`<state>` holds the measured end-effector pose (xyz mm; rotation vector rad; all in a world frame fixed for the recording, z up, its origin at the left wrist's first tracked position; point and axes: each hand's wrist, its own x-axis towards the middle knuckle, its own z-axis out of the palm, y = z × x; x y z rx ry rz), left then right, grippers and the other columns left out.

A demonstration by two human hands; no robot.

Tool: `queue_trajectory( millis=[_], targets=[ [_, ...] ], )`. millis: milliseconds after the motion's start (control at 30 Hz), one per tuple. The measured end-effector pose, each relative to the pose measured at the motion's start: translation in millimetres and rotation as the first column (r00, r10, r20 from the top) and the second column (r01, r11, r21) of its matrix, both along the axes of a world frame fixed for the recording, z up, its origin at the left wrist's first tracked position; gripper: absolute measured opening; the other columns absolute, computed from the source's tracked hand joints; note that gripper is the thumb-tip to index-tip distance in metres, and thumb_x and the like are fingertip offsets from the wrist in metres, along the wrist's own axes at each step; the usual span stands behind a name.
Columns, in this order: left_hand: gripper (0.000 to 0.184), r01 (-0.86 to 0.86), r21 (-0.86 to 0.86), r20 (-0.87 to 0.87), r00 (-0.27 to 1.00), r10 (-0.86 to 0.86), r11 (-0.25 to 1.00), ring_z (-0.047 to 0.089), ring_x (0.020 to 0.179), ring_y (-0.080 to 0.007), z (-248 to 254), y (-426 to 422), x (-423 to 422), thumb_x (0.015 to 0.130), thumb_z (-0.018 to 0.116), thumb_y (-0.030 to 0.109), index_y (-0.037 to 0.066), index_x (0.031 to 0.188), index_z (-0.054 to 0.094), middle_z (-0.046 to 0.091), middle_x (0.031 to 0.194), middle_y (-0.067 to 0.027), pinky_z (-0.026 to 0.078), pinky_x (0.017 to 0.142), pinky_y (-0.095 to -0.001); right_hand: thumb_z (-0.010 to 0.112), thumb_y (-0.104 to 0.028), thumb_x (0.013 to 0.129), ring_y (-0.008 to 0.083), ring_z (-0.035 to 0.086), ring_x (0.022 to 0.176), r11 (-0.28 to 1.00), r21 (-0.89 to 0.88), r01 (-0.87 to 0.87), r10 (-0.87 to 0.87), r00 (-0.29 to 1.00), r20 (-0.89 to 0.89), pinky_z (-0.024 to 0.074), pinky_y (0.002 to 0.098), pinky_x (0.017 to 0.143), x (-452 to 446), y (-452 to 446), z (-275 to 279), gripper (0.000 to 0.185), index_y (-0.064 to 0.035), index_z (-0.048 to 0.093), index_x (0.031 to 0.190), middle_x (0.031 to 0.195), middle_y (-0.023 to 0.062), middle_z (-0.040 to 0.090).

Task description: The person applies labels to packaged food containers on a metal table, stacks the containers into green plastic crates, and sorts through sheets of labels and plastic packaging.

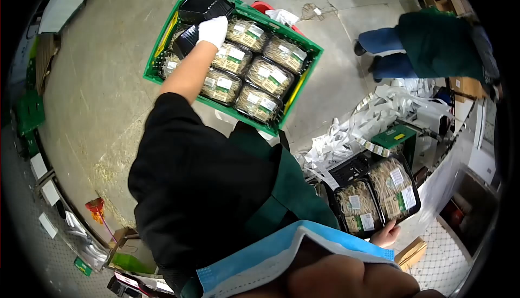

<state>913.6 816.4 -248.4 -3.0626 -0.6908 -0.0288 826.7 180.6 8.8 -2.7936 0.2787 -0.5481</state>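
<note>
Concrete floor (111,135), green crate (306,42) far left. Gloved left hand (213,31), fingers closed on tilted dark tray (203,7) at crate's far-left corner; right hand (384,235), fingers bent near large pack (394,187), hold unclear. Off-centre grip could twist tray into neighbouring packs (269,76).
</note>
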Motion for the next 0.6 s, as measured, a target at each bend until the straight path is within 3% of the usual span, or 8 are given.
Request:
queue_trajectory(
  millis=[100,167,267,300,367,400,467,600],
  targets=[
    [0.013,-0.161,0.258,-0.122,0.973,0.198,0.953,0.061,0.058,-0.0205,-86,26,-1,0.078,0.042,0.009,0.005,0.074,0.054,0.059,0.065,-0.0102,0.049,0.048,-0.0353,0.052,-0.017,0.083,0.0119,0.029,0.053,0.984,0.094,-0.152,0.157,0.987,-0.042,0.0309,0.0273,0.046,34,63,-27,0.031,-0.0021,0.037,0.06,0.053,0.0034,0.034],
    [0.014,-0.127,0.26,0.132,0.987,0.095,0.957,0.057,0.045,-0.0201,-108,34,13,0.081,0.043,0.011,0.005,0.074,0.054,0.053,0.052,-0.0051,0.048,0.043,-0.0323,0.051,-0.014,0.083,0.0118,0.03,0.053,0.967,0.112,-0.229,0.236,0.97,-0.053,0.0307,0.027,0.046,50,94,-46,0.029,-0.0022,0.037,0.06,0.053,0.0032,0.034],
    [0.023,-0.128,-0.068,0.014,0.992,0.129,0.989,0.059,0.059,-0.022,-152,37,12,0.077,0.052,0.023,0.006,0.092,0.05,0.056,0.076,-0.0128,0.047,0.048,-0.0391,0.052,-0.014,0.082,0.0111,0.031,0.05,0.953,0.076,-0.293,0.301,0.943,-0.139,0.0315,0.0254,0.044,67,121,-62,0.028,-0.0023,0.038,0.06,0.052,0.004,0.037],
    [0.042,-0.158,-0.296,-0.073,0.987,0.143,0.942,0.055,0.084,-0.0254,-153,38,9,0.07,0.058,0.027,0.006,0.105,0.046,0.05,0.097,-0.0146,0.045,0.064,-0.044,0.052,-0.015,0.082,0.0109,0.031,0.049,0.956,0.082,-0.283,0.293,0.942,-0.166,0.0315,0.0251,0.043,72,132,-66,0.029,-0.0023,0.039,0.06,0.051,0.0042,0.038],
    [0.046,0.112,0.063,-0.131,0.986,-0.103,0.992,0.042,0.098,-0.0315,-52,30,-7,0.072,0.056,0.026,0.006,0.11,0.042,0.041,0.11,-0.0125,0.035,0.081,-0.0444,0.052,-0.015,0.082,0.0107,0.031,0.047,0.949,0.011,-0.315,0.313,0.939,-0.142,0.0312,0.0249,0.042,79,145,-70,0.029,-0.0022,0.038,0.06,0.049,0.0042,0.037],
    [0.063,0.074,0.111,-0.267,0.963,-0.042,0.991,0.033,0.102,-0.0332,-28,41,-11,0.062,0.066,0.03,0.008,0.115,0.04,0.033,0.117,-0.0111,0.026,0.086,-0.0455,0.052,-0.016,0.082,0.0107,0.031,0.047,0.954,0.031,-0.297,0.298,0.938,-0.179,0.0312,0.025,0.042,83,141,-73,0.03,-0.0022,0.038,0.06,0.049,0.0043,0.037],
    [0.057,0.082,0.169,-0.018,0.997,-0.08,0.982,0.039,0.098,-0.0353,-49,71,-47,0.064,0.066,0.032,0.008,0.111,0.044,0.038,0.11,-0.0139,0.032,0.084,-0.0488,0.052,-0.016,0.083,0.0086,0.029,0.048,0.957,0.036,-0.287,0.288,0.933,-0.215,0.0279,0.0246,0.042,87,140,-75,0.031,-0.0028,0.037,0.059,0.048,0.0022,0.034],
    [0.022,0.251,0.277,-0.265,0.948,-0.178,0.927,0.056,0.059,-0.0226,-79,110,-58,0.085,0.043,0.024,0.007,0.098,0.049,0.055,0.071,-0.0072,0.048,0.044,-0.033,0.052,-0.016,0.083,0.0081,0.028,0.049,0.954,0.058,-0.294,0.299,0.922,-0.245,0.0269,0.024,0.042,89,145,-82,0.031,-0.0029,0.036,0.06,0.05,0.0008,0.033]
  ],
)
